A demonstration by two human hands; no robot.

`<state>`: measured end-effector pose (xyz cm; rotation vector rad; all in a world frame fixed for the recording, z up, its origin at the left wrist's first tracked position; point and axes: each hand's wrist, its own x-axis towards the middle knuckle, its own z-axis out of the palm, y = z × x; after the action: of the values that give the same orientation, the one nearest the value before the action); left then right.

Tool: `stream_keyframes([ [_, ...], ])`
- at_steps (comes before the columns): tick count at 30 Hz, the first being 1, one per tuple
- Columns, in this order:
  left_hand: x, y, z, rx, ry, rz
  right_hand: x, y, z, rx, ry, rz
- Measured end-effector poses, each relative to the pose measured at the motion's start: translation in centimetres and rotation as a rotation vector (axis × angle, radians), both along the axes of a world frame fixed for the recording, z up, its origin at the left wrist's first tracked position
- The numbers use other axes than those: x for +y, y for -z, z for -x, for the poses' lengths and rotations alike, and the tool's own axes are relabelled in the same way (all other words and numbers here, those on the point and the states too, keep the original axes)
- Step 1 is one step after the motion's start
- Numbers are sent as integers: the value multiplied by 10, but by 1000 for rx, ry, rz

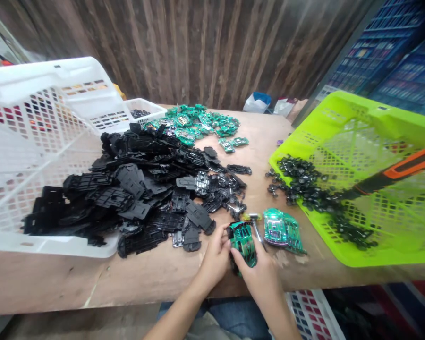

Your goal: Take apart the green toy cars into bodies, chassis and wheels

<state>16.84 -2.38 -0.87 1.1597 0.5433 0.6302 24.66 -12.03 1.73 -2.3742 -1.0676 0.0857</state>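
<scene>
Between my two hands is a green toy car point(243, 243) with black wheels, held just above the front part of the table. My left hand point(214, 255) grips its left side, fingers closed against it. From the right, my right hand point(257, 264) holds the car with the thumb lying across the shell. A screwdriver with a yellow handle point(252, 217) lies just beyond the car, its shaft partly hidden by my right hand. Two green car shells point(276, 227) rest close to the right. Black chassis plates point(198, 215) are heaped to the left.
A white basket point(88, 141) lies tipped on the left, spilling chassis plates. At the right a lime-green basket point(357, 259) holds wheel axles point(301, 177) and an orange-and-black tool point(393, 172). More green shells point(198, 123) are piled at the back, beside a small white basket point(156, 111).
</scene>
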Motion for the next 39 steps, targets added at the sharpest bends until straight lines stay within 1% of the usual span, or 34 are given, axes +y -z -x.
stream_keyframes([
  [3, -1, -4, 2, -3, -5, 28, 1, 2, 1, -2, 4, -23],
  [6, -4, -10, 3, -59, 28, 91, 2, 5, 7, -9, 5, -46],
  [8, -5, -13, 4, -84, 28, 73, 0, 6, 10, -5, -9, -73],
  [9, -5, -14, 5, -77, 11, 41, -2, 7, 10, 30, -41, -84],
  [11, -3, -15, 7, -33, -38, -40, -6, 5, 5, 202, -139, -112],
  [13, -2, -18, 11, 13, -50, -108, -9, -1, -5, 463, -220, -195],
  [15, -3, -21, 15, 29, 1, -148, -9, -10, -17, 677, -258, -299],
  [16, -5, -22, 16, 31, 40, -153, -8, -14, -21, 740, -273, -336],
  [18, -10, -23, 19, 18, 101, -129, -4, -21, -24, 787, -303, -372],
  [20, -15, -22, 21, -8, 117, -82, -1, -24, -22, 789, -303, -397],
  [22, -17, -20, 23, -33, 87, -39, 0, -24, -17, 808, -285, -408],
  [24, -15, -18, 26, -38, 13, -2, 0, -23, -15, 850, -310, -358],
  [26, -10, -16, 30, -14, -43, 46, -2, -22, -14, 825, -334, -268],
  [28, -4, -15, 33, 38, -54, 41, -5, -22, -15, 660, -320, -173],
  [31, 4, -10, 34, 115, -52, -79, -6, -19, -14, 330, -302, -90],
  [33, 4, -6, 29, 162, -43, -159, -6, -14, -11, 217, -332, -76],
  [36, 2, -4, 17, 243, -21, -224, -12, -5, -6, 209, -275, -113],
  [39, -2, -4, 8, 287, -60, -317, -24, 3, -2, 229, -243, -114],
])
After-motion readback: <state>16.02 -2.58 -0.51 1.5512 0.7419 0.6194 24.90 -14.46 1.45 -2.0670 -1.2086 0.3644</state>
